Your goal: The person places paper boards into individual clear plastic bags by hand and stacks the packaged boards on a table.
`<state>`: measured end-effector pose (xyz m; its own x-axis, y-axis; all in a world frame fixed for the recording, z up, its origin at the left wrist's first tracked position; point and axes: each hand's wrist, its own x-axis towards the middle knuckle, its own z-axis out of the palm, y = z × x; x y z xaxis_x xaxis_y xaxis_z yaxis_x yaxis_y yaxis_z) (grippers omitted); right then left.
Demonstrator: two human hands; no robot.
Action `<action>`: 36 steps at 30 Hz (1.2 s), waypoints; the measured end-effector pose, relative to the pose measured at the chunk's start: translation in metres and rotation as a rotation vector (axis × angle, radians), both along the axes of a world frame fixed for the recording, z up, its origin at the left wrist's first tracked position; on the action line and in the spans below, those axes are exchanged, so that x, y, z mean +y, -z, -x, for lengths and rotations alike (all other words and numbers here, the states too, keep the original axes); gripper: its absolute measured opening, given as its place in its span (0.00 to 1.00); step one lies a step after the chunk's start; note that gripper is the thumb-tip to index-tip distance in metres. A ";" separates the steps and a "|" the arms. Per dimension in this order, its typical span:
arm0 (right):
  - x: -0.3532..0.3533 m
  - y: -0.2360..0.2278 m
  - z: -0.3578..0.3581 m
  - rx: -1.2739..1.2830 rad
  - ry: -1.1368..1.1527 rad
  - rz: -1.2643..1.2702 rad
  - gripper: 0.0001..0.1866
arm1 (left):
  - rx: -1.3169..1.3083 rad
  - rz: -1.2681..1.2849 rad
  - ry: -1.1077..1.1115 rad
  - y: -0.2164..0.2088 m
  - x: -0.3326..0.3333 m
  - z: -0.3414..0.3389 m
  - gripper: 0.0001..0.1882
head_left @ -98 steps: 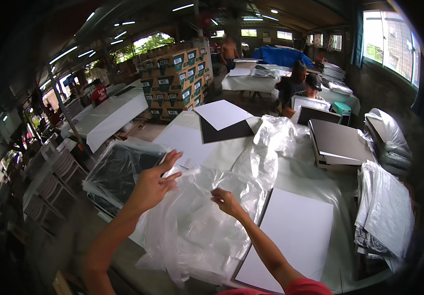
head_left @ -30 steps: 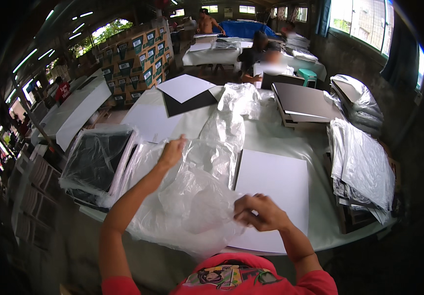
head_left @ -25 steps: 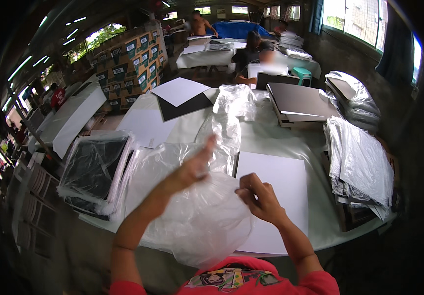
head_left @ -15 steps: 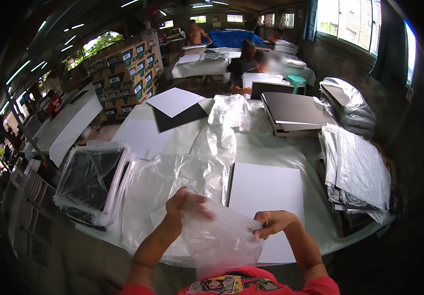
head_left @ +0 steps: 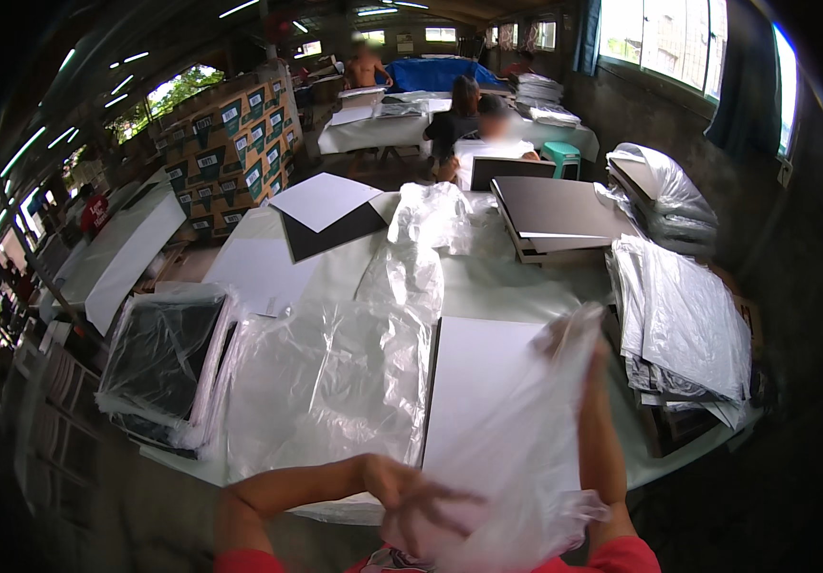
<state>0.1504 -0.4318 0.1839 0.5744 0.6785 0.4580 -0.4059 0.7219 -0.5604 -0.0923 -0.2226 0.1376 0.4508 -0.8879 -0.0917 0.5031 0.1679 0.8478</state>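
A clear plastic bag (head_left: 536,449) hangs between my hands, over a white sheet (head_left: 478,372) lying on the table. My right hand (head_left: 564,346), blurred, grips the bag's upper end, raised over the sheet's far right corner. Low at the front edge is my left hand (head_left: 426,497), its fingers spread against or just inside the bag; the film makes it hard to tell which. To the left of the white sheet lies a wide spread of crumpled clear plastic (head_left: 326,392). A dark edge shows along the sheet's left side.
Plastic-wrapped dark boards (head_left: 163,353) lie at the table's left. Stacked plastic sheets (head_left: 684,325) stand at the right, dark boards (head_left: 564,210) behind them. White and black sheets (head_left: 326,205) lie farther back. People sit at the far end, near stacked cartons (head_left: 230,143).
My right hand has swung up and away to the right, drawing the bag with it. My left hand has dropped toward the front edge, its fingers now spread.
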 end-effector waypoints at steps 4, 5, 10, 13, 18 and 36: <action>-0.044 -0.022 -0.051 0.079 0.176 -0.135 0.15 | -0.294 -0.266 0.412 -0.005 -0.014 -0.032 0.22; -0.048 -0.017 -0.048 0.061 0.164 -0.086 0.15 | -0.436 -0.265 0.457 -0.025 -0.015 -0.041 0.20; -0.061 0.001 -0.031 -0.003 0.185 0.227 0.15 | -0.845 0.575 -0.211 -0.118 -0.001 -0.045 0.14; -0.059 0.008 -0.019 -0.031 0.155 0.390 0.15 | -0.611 0.630 -0.320 -0.088 0.005 -0.023 0.15; -0.028 0.057 0.014 -0.149 -0.074 0.689 0.15 | -0.408 0.545 -0.393 -0.061 0.007 -0.015 0.18; -0.110 0.055 -0.034 0.105 0.485 0.281 0.16 | -0.210 -0.070 0.609 0.032 -0.022 -0.086 0.38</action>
<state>0.1844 -0.5419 0.1293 0.8831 0.4136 0.2215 -0.1292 0.6682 -0.7327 -0.0061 -0.2442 0.1056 -0.1167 -0.9855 -0.1233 0.3134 -0.1543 0.9370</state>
